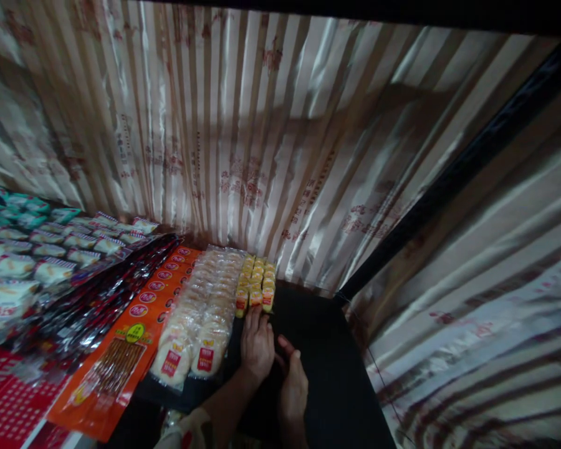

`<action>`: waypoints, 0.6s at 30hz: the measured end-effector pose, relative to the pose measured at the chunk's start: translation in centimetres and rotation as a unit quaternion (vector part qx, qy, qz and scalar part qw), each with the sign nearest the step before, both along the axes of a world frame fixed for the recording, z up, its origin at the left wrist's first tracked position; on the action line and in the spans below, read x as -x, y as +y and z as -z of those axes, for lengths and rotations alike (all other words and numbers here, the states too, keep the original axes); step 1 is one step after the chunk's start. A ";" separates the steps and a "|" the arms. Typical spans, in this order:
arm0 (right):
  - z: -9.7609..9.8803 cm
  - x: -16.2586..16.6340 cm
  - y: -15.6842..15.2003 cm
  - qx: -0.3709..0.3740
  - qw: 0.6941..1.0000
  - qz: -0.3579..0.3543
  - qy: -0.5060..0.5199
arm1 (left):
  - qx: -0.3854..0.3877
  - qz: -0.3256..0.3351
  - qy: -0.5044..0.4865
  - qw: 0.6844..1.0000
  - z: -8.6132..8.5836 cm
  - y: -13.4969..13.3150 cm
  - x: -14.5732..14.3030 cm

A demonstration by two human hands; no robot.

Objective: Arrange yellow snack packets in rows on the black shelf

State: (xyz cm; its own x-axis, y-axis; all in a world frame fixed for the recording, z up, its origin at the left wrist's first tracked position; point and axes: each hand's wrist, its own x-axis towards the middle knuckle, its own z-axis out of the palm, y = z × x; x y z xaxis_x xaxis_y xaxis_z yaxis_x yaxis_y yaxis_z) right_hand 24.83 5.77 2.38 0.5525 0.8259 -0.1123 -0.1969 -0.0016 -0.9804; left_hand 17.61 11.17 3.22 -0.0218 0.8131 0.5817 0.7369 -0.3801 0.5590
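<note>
Left grip (258,345) touches the near end of the yellow packets (257,274), rows running away from me; closed or not, I can't tell. My right grip (294,381), loosely open, hangs apart.

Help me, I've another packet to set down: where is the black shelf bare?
Right of the yellow packets and right hand, the black shelf lies bare to the curtain. Left of those packets it is crowded with clear-wrapped round crackers and orange stick-snack packs.
</note>
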 end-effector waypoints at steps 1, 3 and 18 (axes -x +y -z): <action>0.2 0.0 -1.1 -0.001 1.000 0.007 -0.009 | -0.004 0.004 -0.003 1.000 -0.1 -0.4 0.1; 0.9 0.1 -3.4 0.002 1.000 0.014 -0.026 | 0.000 0.016 -0.019 1.000 -0.4 -1.7 0.6; 6.2 6.8 -15.6 0.152 0.958 -0.133 -0.205 | 0.259 0.179 -0.137 0.939 4.0 -20.5 8.8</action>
